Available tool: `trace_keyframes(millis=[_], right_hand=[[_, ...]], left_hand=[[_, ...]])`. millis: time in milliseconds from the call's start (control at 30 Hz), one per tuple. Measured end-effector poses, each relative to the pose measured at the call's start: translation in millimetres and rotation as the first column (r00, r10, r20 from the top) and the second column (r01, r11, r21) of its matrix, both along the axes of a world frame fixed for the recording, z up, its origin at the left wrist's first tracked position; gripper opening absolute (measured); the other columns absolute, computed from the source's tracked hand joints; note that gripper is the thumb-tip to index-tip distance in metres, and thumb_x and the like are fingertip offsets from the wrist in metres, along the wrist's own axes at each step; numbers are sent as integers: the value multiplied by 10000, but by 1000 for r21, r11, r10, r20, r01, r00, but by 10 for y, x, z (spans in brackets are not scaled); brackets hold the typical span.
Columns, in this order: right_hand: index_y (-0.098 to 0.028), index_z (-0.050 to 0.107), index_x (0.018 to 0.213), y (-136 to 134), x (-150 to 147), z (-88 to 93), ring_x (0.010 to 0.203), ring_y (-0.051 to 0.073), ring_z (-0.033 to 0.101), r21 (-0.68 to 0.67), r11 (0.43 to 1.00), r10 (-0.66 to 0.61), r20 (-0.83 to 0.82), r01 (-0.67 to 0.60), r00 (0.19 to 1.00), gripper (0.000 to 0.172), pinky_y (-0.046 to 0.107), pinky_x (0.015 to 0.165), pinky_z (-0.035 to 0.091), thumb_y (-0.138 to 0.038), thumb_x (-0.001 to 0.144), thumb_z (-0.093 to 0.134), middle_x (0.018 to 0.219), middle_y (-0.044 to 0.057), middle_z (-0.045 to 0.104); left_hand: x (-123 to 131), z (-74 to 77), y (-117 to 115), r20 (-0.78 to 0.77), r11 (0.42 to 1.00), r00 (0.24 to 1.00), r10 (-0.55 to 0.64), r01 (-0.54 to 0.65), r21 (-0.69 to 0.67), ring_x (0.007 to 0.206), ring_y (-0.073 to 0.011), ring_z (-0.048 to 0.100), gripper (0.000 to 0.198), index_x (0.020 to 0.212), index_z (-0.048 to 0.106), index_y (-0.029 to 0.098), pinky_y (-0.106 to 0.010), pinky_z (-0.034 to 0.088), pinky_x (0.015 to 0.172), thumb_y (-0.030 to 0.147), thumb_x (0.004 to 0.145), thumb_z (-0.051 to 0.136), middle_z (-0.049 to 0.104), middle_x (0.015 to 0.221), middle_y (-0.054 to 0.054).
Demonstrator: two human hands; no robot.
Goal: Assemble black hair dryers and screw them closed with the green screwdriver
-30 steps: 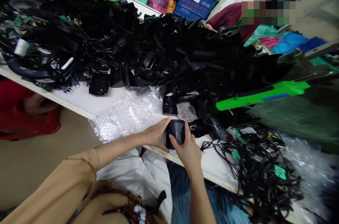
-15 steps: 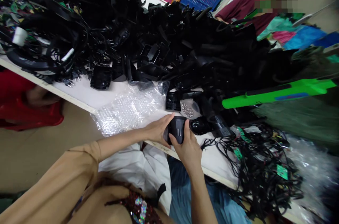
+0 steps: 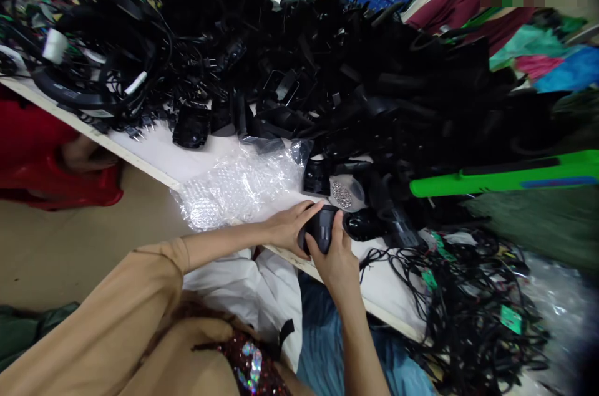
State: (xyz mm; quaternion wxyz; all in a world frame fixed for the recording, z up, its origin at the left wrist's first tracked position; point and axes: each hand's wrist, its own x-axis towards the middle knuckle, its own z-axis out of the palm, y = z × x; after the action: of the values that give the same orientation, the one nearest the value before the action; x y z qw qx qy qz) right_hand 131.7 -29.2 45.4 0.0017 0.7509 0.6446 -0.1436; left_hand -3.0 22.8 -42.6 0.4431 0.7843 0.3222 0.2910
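Between my two hands is a black plastic housing (image 3: 324, 227), held close to the table's front edge. My left hand (image 3: 291, 229) grips its left side, with the thumb low and the fingers along the top. From the right, my right hand (image 3: 336, 259) clasps it with thumb and fingers. Just behind it stands a small round container of silvery screws (image 3: 341, 194). Another glossy black part (image 3: 362, 224) lies right beside my right fingertips. Clear bubble wrap (image 3: 243, 181) is spread to the left of my hands.
A large heap of black plastic parts (image 3: 299, 78) covers the back of the white table (image 3: 154, 156). Black cables with green circuit boards (image 3: 468, 296) pile up at right. A bright green bar (image 3: 505, 176) juts in there. A person in red (image 3: 42, 153) sits at left.
The whole view has shifted, so the table appears farther right. Both hands still hold the black housing, which looks turned or tilted slightly.
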Motion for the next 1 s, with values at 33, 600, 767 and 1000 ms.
trace_keyframes(millis=[33,600,767,1000], right_hand=[[-173,70,1445,-2,25,-16,1016,380,584,9,1000,0,-25,0,1000,822,495,750,491,-534,816,458,1309,241,424],[-156,25,1441,-142,252,-189,1213,374,422,150,979,160,-156,-137,975,853,543,867,452,-486,804,486,1376,229,329],[-122,53,1429,-167,327,-271,1229,349,410,231,966,165,-207,-115,964,979,510,908,439,-530,721,594,1378,234,333],[-136,148,1423,-196,372,-304,1242,332,396,235,971,110,-329,-32,938,986,498,934,421,-584,682,619,1363,220,364]], left_hand=[[4,-3,-2,2,1000,1000,4,-4,4,1327,-358,227,1241,1434,-44,219,-476,337,1027,488,529,761,146,1462,-175],[27,64,-44,-77,999,997,25,-27,-25,1318,-366,228,1251,1434,-37,241,-471,356,1010,538,511,753,129,1445,-162],[44,76,-70,-99,998,994,49,-52,-30,1296,-372,254,1300,1429,-80,249,-479,373,988,499,487,781,164,1419,-163],[60,68,-74,-112,998,992,55,-55,5,1302,-368,241,1298,1428,-96,226,-478,366,991,552,506,757,170,1413,-177]])
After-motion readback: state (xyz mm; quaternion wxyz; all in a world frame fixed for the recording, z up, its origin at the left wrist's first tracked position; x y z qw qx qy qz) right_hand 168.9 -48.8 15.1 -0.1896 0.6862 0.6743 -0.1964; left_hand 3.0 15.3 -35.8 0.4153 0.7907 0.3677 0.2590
